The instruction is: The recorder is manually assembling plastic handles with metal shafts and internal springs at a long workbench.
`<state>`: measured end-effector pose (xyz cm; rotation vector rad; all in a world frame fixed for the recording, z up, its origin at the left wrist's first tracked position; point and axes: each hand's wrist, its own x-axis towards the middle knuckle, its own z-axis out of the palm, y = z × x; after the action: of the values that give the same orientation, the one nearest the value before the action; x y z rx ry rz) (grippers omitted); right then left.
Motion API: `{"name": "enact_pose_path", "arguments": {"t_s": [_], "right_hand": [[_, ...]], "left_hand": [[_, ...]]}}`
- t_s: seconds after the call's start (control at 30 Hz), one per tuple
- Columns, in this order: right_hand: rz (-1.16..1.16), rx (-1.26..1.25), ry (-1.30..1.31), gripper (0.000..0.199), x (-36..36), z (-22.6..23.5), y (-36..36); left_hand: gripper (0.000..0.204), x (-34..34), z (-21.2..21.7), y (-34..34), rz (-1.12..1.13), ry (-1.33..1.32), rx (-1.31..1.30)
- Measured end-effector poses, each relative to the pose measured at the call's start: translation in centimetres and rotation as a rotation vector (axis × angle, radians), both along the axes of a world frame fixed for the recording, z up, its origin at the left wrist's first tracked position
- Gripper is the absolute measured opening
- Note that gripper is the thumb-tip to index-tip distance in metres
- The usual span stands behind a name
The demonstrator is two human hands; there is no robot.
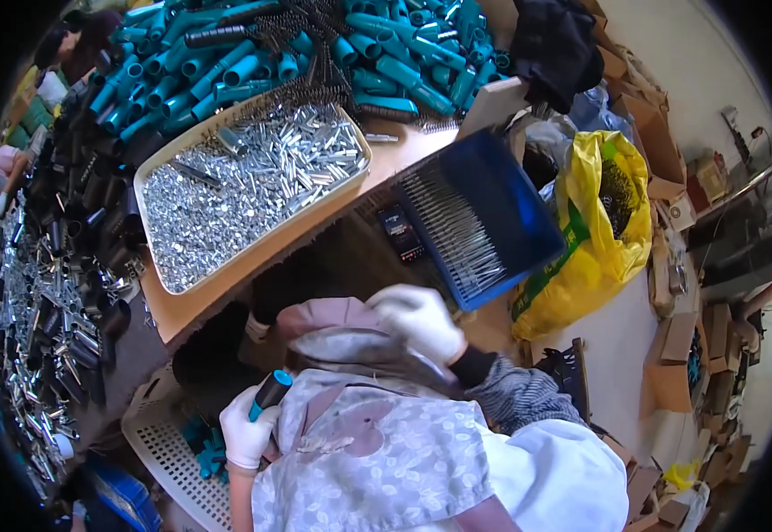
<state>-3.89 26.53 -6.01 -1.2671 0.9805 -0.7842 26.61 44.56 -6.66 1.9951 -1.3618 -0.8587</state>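
My left hand point(249, 430), in a white glove, is closed around a short black and teal tube point(271, 394). The tube tilts upward, its teal end on top, above the left edge of my patterned apron point(386, 452). My right hand point(417, 321), also gloved, hovers over the pinkish-grey cloth on my lap, its fingers smeared by motion. Whether it holds anything cannot be made out. Beyond it stands a blue bin point(514, 213) with a row of thin metal rods or springs along one side.
A cream tray point(253, 257) of small metal parts sits on the table point(173, 310), teal tubes point(413, 80) heaped behind it. Black tubes and metal pieces point(58, 328) lie to the left. A yellow bag point(590, 257) stands right; a white basket point(169, 452) holds teal pieces.
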Motion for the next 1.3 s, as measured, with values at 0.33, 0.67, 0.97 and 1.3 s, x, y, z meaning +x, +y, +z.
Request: {"name": "enact_pose_path", "arguments": {"t_s": [0.33,0.67,0.97,1.3], "right_hand": [[0.559,-0.210,0.076,0.018,9.7,-2.0,4.8],[0.642,-0.031,-0.220,0.038,6.3,-1.8,-0.3],[0.394,-0.118,0.759,0.035,-1.6,-24.0,-4.6],[0.842,0.368,0.558,0.045,1.1,-29.3,-3.4]], "left_hand": [[0.052,-3.0,3.3,2.0,-0.018,-0.170,0.058],[0.064,-3.7,3.1,-3.8,-0.130,-0.043,0.056],[0.079,3.8,4.1,-3.0,0.271,0.248,-0.596],[0.073,13.7,2.2,-1.3,0.260,0.763,-0.646]]}}
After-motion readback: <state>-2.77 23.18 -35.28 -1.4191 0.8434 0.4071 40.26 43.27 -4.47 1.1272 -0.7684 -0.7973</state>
